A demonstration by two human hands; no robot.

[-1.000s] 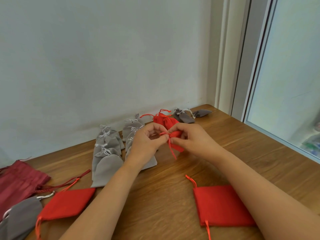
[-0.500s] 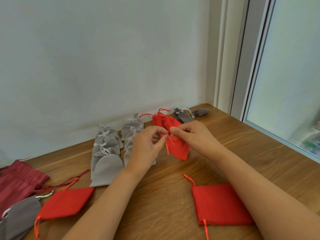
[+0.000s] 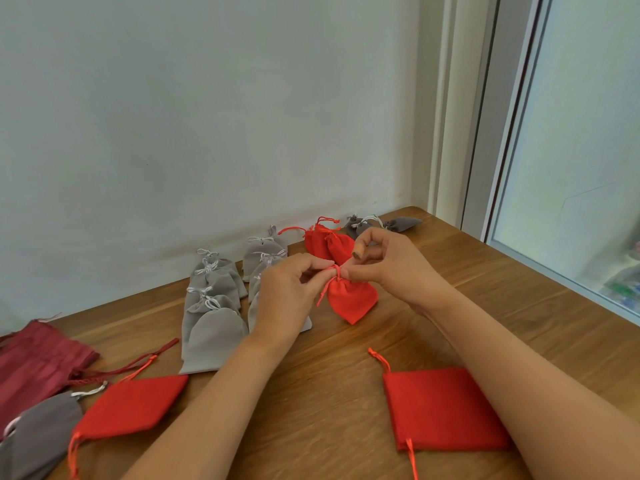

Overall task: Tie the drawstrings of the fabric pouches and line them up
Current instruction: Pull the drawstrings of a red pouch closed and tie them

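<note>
A small red pouch (image 3: 351,299) hangs just above the wooden table (image 3: 329,393), its neck gathered. My left hand (image 3: 287,299) pinches its orange drawstring on the left of the neck, and my right hand (image 3: 384,265) pinches the string on the right. Behind them lie red tied pouches (image 3: 327,242). Two rows of grey tied pouches (image 3: 213,306) run from the wall toward me; my left hand hides part of the right row. Flat red pouches lie at the front right (image 3: 443,410) and front left (image 3: 131,407).
A dark red pouch (image 3: 38,358) and a grey pouch (image 3: 38,434) lie at the left edge. Two dark grey pouches (image 3: 384,225) sit in the far corner. The wall runs along the table's back, and a window frame (image 3: 485,133) stands at the right.
The held red pouch has dropped from bunched between my fingers to hanging below them, neck gathered. Both hands stayed close together.
</note>
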